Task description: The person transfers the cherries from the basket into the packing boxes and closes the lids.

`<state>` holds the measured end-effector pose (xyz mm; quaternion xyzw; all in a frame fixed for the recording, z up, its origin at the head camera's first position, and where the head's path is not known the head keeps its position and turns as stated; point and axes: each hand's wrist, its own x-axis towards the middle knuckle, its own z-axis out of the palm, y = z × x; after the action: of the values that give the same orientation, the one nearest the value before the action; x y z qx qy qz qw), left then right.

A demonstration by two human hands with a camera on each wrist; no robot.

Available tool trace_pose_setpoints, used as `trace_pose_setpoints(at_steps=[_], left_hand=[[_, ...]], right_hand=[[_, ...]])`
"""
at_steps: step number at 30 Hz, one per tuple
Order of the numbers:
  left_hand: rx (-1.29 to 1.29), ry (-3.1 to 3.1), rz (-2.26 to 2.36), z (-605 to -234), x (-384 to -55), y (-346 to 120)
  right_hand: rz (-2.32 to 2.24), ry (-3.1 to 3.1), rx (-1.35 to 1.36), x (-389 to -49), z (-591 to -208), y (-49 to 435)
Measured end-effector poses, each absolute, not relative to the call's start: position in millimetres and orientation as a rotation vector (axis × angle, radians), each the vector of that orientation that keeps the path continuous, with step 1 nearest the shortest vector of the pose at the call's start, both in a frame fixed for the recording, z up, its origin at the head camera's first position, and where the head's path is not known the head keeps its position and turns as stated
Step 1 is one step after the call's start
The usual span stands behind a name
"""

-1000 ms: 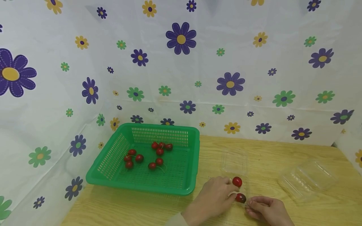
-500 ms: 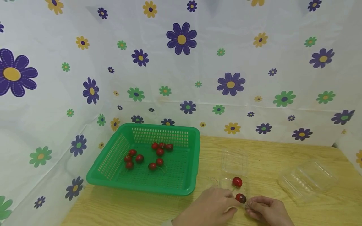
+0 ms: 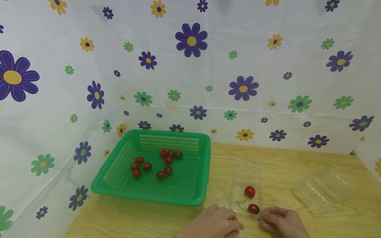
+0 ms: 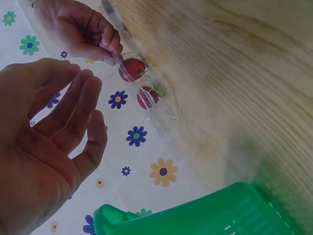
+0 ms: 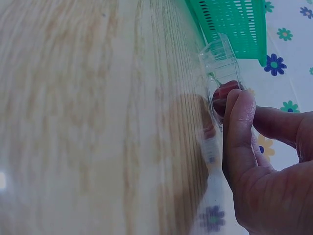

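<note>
Two red cherries, the farther cherry [image 3: 249,191] and the nearer cherry [image 3: 253,209], lie in an opened clear plastic clamshell box [image 3: 246,172], their green stems meeting at the left. My right hand [image 3: 282,220] pinches the box's near right edge between thumb and fingers, close to the nearer cherry; the right wrist view shows the fingertips on the clear wall [image 5: 222,56]. To the left of the box, my left hand [image 3: 212,223] is held apart from it. Its fingers are loosely bent with nothing in them, as the left wrist view of the palm [image 4: 39,161] shows.
A green plastic basket [image 3: 148,197] stands left of the box, with several cherries [image 3: 147,166] inside. Another clear clamshell box [image 3: 324,190] lies at the right of the wooden table [image 3: 285,168]. Flower-patterned sheeting [image 3: 214,69] rises behind and at the sides.
My left hand has let go of the cherry stems and drawn back toward the lower left, uncovering the stems and the box's left side. My right hand has stayed at the box edge.
</note>
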<state>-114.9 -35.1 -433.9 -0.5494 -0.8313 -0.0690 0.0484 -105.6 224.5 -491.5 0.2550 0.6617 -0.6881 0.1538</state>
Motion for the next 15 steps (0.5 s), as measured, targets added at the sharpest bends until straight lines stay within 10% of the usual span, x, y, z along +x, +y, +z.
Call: trace_pose_setpoints(at_steps=[15], left_hand=[[-1.774,-2.395,-0.235,-411.4,-110.0,-49.3]], right_hand=[[-1.943,1.912,0.71,-105.5,-491.2,226.1]])
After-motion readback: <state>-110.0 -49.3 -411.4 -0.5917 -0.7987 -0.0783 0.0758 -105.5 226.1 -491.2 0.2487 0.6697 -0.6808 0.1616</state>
